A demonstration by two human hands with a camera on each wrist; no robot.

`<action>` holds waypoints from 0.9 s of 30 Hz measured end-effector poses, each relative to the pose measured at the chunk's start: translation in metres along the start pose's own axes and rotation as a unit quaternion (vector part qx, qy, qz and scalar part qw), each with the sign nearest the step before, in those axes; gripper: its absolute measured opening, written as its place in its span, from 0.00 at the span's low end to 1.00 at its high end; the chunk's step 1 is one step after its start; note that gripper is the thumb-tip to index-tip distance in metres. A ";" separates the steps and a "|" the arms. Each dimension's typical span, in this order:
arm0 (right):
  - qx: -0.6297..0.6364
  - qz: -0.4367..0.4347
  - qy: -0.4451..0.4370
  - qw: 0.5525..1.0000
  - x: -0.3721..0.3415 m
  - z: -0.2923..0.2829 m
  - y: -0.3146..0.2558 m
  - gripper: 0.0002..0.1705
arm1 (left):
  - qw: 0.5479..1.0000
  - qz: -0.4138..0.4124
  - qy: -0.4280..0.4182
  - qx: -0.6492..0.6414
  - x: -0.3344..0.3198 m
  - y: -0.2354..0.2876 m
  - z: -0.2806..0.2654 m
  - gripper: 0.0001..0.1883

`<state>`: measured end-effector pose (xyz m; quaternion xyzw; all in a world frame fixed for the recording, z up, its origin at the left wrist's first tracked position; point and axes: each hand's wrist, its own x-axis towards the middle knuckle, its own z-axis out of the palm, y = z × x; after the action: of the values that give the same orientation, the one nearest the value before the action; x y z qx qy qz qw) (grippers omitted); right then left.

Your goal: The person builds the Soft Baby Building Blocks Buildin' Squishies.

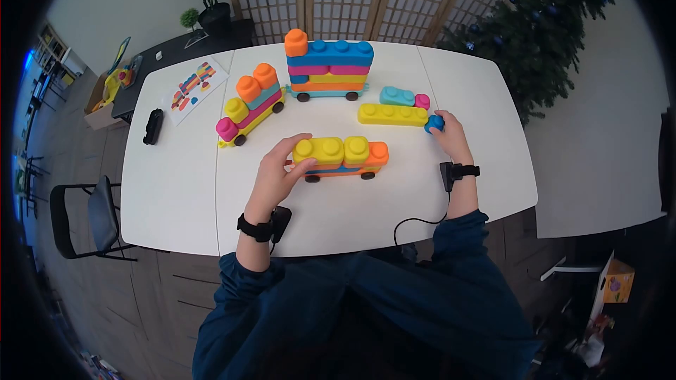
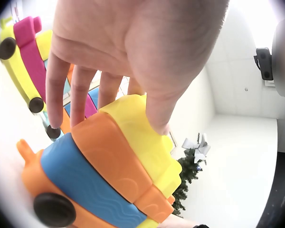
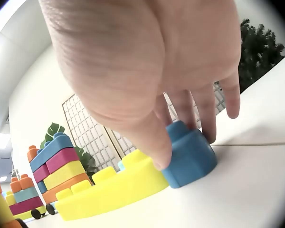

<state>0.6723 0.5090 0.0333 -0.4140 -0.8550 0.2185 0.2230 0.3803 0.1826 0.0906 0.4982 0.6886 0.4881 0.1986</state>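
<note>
My left hand (image 1: 277, 172) grips the left end of a toy block wagon (image 2: 111, 161), thumb against its yellow top block (image 1: 320, 149) and fingers along the far side. This wagon has a wheeled orange base, with blue and orange layers under yellow blocks and an orange block (image 1: 377, 153) at the right end. Over on the right, my right hand (image 1: 453, 135) pinches a small blue block (image 3: 190, 154) between thumb and fingers, close over the tabletop. The blue block is right at the end of a long yellow block (image 1: 391, 115), which lies studs up.
Behind stand a tall block wagon (image 1: 329, 70) and a lower one (image 1: 252, 105) to its left. A teal block (image 1: 397, 96) and a small pink block (image 1: 422, 101) lie behind the yellow block. A picture sheet (image 1: 193, 90) and a black object (image 1: 153, 127) are at the left of the white table (image 1: 176, 204).
</note>
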 end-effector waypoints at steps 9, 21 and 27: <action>0.260 -0.068 0.046 0.962 -0.025 -0.008 -0.087 0.26 | 1.000 -0.011 -0.005 -0.001 0.000 0.001 0.000 0.25; 0.304 -0.153 -0.160 0.926 -0.051 0.000 -0.147 0.25 | 1.000 -0.003 -0.008 0.006 0.000 0.001 -0.002 0.25; 0.325 -0.138 -0.156 0.922 -0.055 0.010 -0.138 0.25 | 0.999 -0.020 -0.011 -0.030 0.000 0.005 -0.001 0.24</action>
<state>0.6132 0.3856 0.0913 -0.1572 -0.8095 0.5138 0.2368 0.3820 0.1818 0.0957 0.4835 0.6814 0.4989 0.2303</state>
